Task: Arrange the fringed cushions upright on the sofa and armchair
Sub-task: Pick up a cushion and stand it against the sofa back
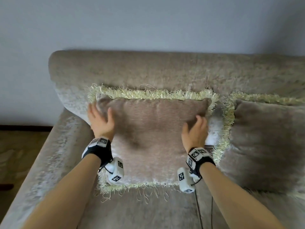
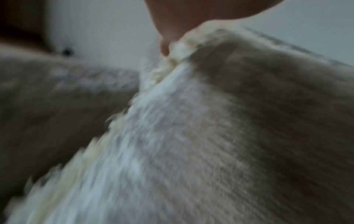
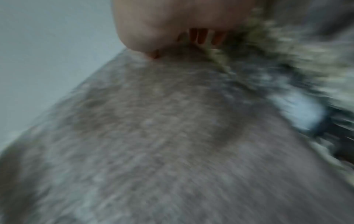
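Note:
A beige cushion point(image 1: 153, 129) with a pale yellow fringe leans upright against the sofa backrest point(image 1: 148, 71), near the left end. My left hand point(image 1: 100, 111) lies at its upper left corner with fingers spread, the thumb on the cushion's face. My right hand point(image 1: 192, 123) touches the face near the upper right corner, fingers loosely bent and holding nothing. The left wrist view is blurred and shows a fingertip point(image 2: 164, 45) by the fringe of the cushion point(image 2: 210, 136). Equally blurred, the right wrist view has fingertips point(image 3: 201, 36) over the cushion point(image 3: 153, 136). A second fringed cushion point(image 1: 267, 138) leans upright just to the right.
The sofa armrest point(image 1: 49, 154) runs along the left, with wooden floor point(image 1: 16, 146) beyond it. Bare seat point(image 1: 148, 209) lies in front of the cushion. A plain wall point(image 1: 148, 22) rises behind the backrest. Cables hang from my right wrist.

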A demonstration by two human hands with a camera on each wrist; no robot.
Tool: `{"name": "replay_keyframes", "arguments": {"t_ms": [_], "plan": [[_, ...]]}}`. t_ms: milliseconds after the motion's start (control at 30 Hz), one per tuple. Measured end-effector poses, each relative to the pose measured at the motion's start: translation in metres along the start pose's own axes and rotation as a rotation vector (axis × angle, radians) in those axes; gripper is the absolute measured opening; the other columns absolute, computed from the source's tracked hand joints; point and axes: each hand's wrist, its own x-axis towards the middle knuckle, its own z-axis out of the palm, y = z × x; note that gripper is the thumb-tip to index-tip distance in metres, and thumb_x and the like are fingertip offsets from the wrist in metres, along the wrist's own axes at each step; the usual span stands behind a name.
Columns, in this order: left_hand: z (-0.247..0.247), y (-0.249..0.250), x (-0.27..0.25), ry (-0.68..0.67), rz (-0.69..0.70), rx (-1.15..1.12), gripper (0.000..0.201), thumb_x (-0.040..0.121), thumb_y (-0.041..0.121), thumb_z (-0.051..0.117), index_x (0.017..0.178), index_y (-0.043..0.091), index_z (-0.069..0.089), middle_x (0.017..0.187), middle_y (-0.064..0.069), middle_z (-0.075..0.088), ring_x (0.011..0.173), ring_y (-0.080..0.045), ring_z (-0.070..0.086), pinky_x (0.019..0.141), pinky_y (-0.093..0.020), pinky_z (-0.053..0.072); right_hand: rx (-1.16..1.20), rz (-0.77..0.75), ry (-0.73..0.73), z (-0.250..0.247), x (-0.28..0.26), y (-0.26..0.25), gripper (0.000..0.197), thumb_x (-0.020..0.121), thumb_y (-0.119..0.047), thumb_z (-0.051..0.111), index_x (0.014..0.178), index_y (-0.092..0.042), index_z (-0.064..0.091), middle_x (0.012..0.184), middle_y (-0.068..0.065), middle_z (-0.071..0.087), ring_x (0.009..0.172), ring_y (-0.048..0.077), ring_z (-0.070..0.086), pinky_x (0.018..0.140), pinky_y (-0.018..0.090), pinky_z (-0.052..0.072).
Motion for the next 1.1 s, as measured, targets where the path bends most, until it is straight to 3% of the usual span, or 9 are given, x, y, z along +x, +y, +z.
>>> {"name": "replay_keyframes", "arguments": {"t_ms": [133, 267, 500, 633, 733, 800, 867, 1000, 1100], "plan": [[0.027, 0.058, 0.001, -0.230, 0.538, 0.352, 0.057, 0.095, 0.049, 0.026, 0.149, 0.033, 0.011, 0.158, 0.007, 0.005, 0.146, -0.011, 0.001, 0.117, -0.045, 0.002, -0.086, -0.467, 0.004, 0.015, 0.008, -0.082, 0.060, 0.095, -0.040, 0.039, 0.150, -0.017, 0.030, 0.158, 0.004, 0.024, 0.146, 0.021, 0.021, 0.119, 0.045, 0.013], [0.057, 0.037, 0.006, -0.317, 0.589, 0.514, 0.049, 0.099, 0.043, 0.014, 0.147, 0.040, 0.013, 0.159, 0.003, 0.006, 0.146, -0.011, 0.001, 0.118, -0.045, 0.007, -0.299, -0.717, -0.018, 0.043, 0.022, -0.078, 0.054, 0.099, -0.039, 0.031, 0.152, -0.029, 0.027, 0.161, -0.004, 0.018, 0.149, 0.014, 0.011, 0.120, 0.050, 0.006], [0.019, -0.046, 0.058, -0.228, 0.356, 0.573, 0.047, 0.099, 0.039, 0.011, 0.145, 0.047, 0.007, 0.158, 0.010, 0.003, 0.146, -0.013, 0.003, 0.117, -0.049, 0.003, -0.372, -0.390, -0.006, 0.028, 0.091, 0.020, 0.050, 0.102, -0.042, 0.012, 0.152, -0.041, 0.006, 0.163, -0.004, 0.004, 0.150, 0.016, -0.003, 0.120, 0.052, 0.005], [0.006, -0.051, 0.043, -0.180, 0.130, 0.487, 0.050, 0.099, 0.039, 0.012, 0.145, 0.047, -0.006, 0.159, -0.005, 0.002, 0.146, -0.024, 0.002, 0.116, -0.053, 0.010, -0.158, -0.066, -0.046, 0.012, 0.073, 0.027, 0.055, 0.103, -0.039, 0.015, 0.156, -0.030, 0.001, 0.163, 0.008, -0.004, 0.150, 0.025, -0.001, 0.119, 0.055, 0.007], [0.017, -0.010, -0.013, -0.127, 0.327, 0.402, 0.058, 0.098, 0.036, 0.015, 0.149, 0.025, -0.009, 0.159, -0.006, -0.005, 0.146, -0.021, -0.005, 0.118, -0.048, 0.005, -0.175, -0.320, 0.043, 0.016, 0.015, -0.002, 0.057, 0.103, -0.035, 0.022, 0.156, -0.022, 0.004, 0.163, 0.009, -0.002, 0.150, 0.024, 0.001, 0.120, 0.052, 0.005], [0.042, 0.018, -0.060, -0.242, 0.561, 0.403, 0.059, 0.097, 0.035, 0.016, 0.150, 0.026, -0.008, 0.158, 0.000, -0.010, 0.145, -0.016, -0.010, 0.118, -0.045, -0.002, -0.195, -0.582, -0.032, 0.038, -0.029, -0.031, 0.059, 0.101, -0.034, 0.025, 0.155, -0.023, 0.007, 0.162, 0.004, 0.001, 0.150, 0.019, 0.002, 0.120, 0.050, 0.002], [0.065, 0.024, -0.083, -0.290, 0.607, 0.441, 0.057, 0.098, 0.034, 0.018, 0.149, 0.031, -0.007, 0.158, 0.005, -0.012, 0.145, -0.013, -0.012, 0.118, -0.049, -0.002, -0.231, -0.675, -0.034, 0.063, -0.052, -0.045, 0.059, 0.099, -0.033, 0.026, 0.155, -0.021, 0.013, 0.162, 0.000, 0.005, 0.150, 0.017, 0.007, 0.119, 0.050, 0.004], [0.056, -0.029, -0.052, -0.168, 0.436, 0.457, 0.054, 0.099, 0.035, 0.015, 0.146, 0.042, -0.008, 0.158, 0.007, -0.011, 0.145, -0.014, -0.011, 0.117, -0.050, -0.003, -0.301, -0.544, 0.037, 0.072, -0.015, 0.008, 0.056, 0.101, -0.036, 0.020, 0.154, -0.029, 0.004, 0.162, -0.002, -0.001, 0.150, 0.015, 0.002, 0.120, 0.048, 0.003], [0.034, -0.087, -0.028, -0.085, 0.171, 0.422, 0.051, 0.100, 0.037, 0.011, 0.146, 0.043, -0.010, 0.159, 0.003, -0.008, 0.146, -0.016, -0.007, 0.116, -0.054, -0.002, -0.214, -0.239, 0.022, 0.066, 0.016, 0.070, 0.055, 0.103, -0.038, 0.013, 0.153, -0.032, -0.008, 0.162, 0.001, -0.011, 0.150, 0.018, -0.005, 0.120, 0.050, 0.002]]}}
